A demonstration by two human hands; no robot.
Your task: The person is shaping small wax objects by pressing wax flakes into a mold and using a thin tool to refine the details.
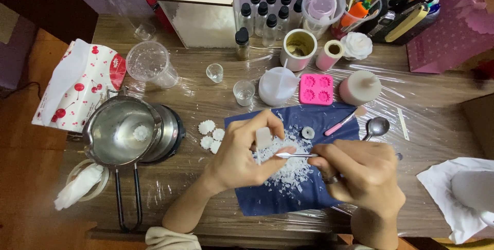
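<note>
Left hand (242, 154) pinches a small white wax block (264, 138); right hand (355, 170) clasps a thin metal tool (296, 155), its tip touching the block, above white flakes (288, 170) on blue cloth (267, 203).

landmark: steel melting pot (121, 131) at table (206, 100) left
right of pot: small white flower shapes (211, 135)
above pot: clear plastic cup (150, 63)
far right of pot: pink flower mould (316, 89), metal spoon (377, 127)
</note>
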